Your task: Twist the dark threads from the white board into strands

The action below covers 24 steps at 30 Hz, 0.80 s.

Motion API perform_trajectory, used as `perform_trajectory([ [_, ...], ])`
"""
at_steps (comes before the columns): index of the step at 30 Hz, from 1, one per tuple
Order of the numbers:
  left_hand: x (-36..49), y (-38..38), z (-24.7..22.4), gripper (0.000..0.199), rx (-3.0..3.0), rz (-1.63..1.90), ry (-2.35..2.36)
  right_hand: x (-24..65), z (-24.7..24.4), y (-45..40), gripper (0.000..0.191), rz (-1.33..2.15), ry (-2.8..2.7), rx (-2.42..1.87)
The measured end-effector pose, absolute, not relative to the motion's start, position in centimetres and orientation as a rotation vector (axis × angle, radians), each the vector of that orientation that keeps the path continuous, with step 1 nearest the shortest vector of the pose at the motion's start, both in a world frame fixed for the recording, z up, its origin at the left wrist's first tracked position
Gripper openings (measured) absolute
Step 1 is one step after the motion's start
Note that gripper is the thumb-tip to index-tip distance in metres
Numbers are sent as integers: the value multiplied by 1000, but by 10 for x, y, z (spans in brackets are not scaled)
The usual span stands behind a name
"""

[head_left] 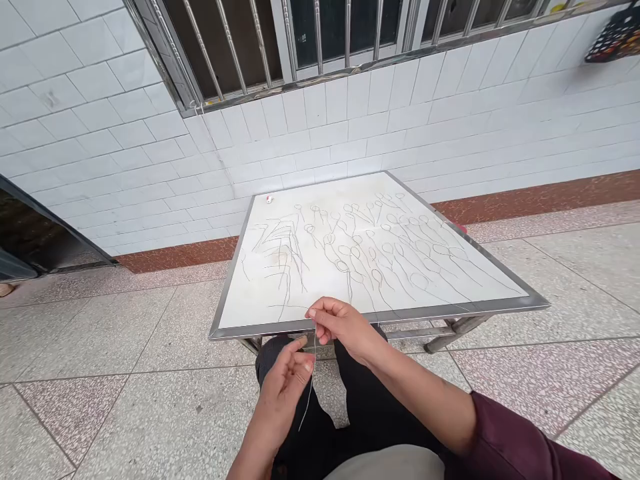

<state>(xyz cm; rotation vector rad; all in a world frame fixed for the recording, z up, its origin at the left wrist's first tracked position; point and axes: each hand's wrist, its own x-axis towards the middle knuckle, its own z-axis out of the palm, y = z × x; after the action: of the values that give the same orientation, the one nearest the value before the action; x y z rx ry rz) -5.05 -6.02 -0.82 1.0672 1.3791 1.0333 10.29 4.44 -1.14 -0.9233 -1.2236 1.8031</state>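
A thin, pale wire (309,393) hangs between my hands, its lower end dangling free above my lap. My right hand (340,327) pinches the wire near its top, just over the table's front edge. Lower and to the left, my left hand (285,377) is closed on the same wire between thumb and fingers. On the white table (240,293) in front of me lie several looped wires (417,280), each a round loop with a long tail. Several straight or slightly bent wires (287,233) lie on the left part.
A small white and red object (269,199) sits at the table's far left corner. Behind stands a white tiled wall (325,127) with a barred window (345,33). A patterned bag (613,37) hangs at upper right. My legs are under the table's front edge.
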Motion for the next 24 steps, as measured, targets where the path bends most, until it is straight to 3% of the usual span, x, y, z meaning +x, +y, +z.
perform_trajectory([
  [5,-51,-65,-22,49,1010,888,1260,91,-18,64,21,1844,-1221,-985],
  [15,-73,-47,-55,55,784,1076,1380,47,-44,127,6,1699,-1382,-1171],
  [24,-100,-3,-83,46,530,1151,1477,-3,-72,177,9,1530,-1573,-1348],
])
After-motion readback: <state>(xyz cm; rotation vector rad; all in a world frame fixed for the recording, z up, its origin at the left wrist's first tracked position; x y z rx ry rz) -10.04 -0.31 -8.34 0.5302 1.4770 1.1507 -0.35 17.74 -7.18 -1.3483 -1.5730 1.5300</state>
